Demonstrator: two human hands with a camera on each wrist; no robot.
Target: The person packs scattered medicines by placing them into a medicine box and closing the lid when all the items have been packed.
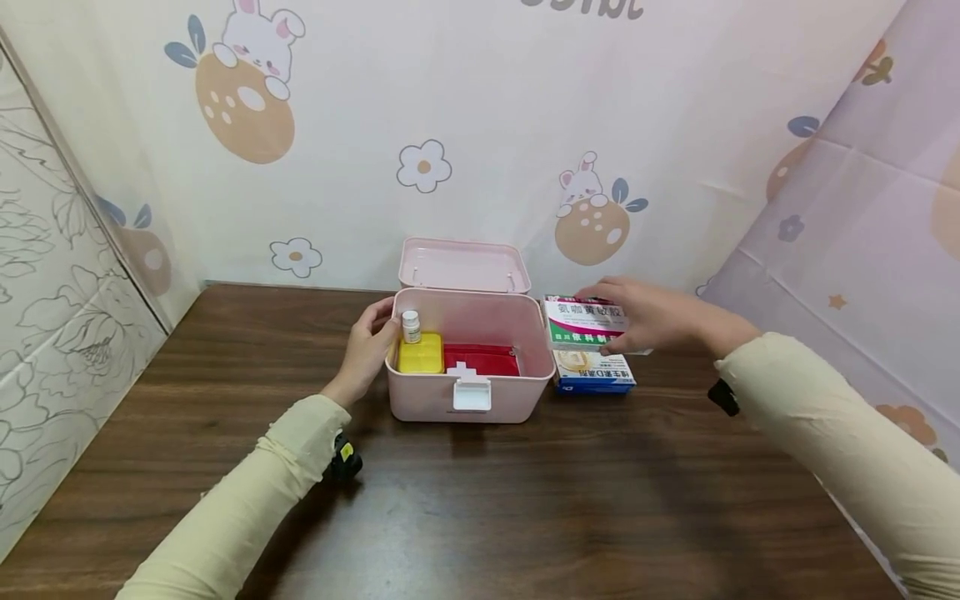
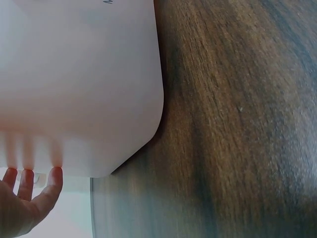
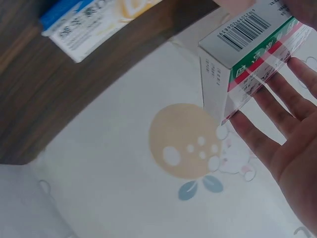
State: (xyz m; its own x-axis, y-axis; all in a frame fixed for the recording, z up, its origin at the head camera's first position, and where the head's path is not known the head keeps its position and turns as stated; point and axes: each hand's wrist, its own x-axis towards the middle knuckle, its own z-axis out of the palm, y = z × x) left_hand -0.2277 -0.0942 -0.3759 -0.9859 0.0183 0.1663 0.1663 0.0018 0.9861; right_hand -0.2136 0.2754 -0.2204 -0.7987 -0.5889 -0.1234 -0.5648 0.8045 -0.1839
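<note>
Two hands out; right hand (image 1: 660,319) nearer carton (image 1: 573,321), grasping it, thumb at near edge, fingers at far edge. Carton lies just left of right palm, long axis running sideways, left end toward pink box (image 1: 420,402). Whether carton sits clear of things below, cannot tell. Box stands left of grip, lid (image 1: 465,268) open behind. Blue carton (image 1: 592,372) on near side of grip. Left hand (image 1: 365,350), across box, unclenched, fingers against left wall. Inside, left of grip: bottle (image 1: 411,327), yellow case (image 1: 422,356), red pouch (image 1: 487,360).
</note>
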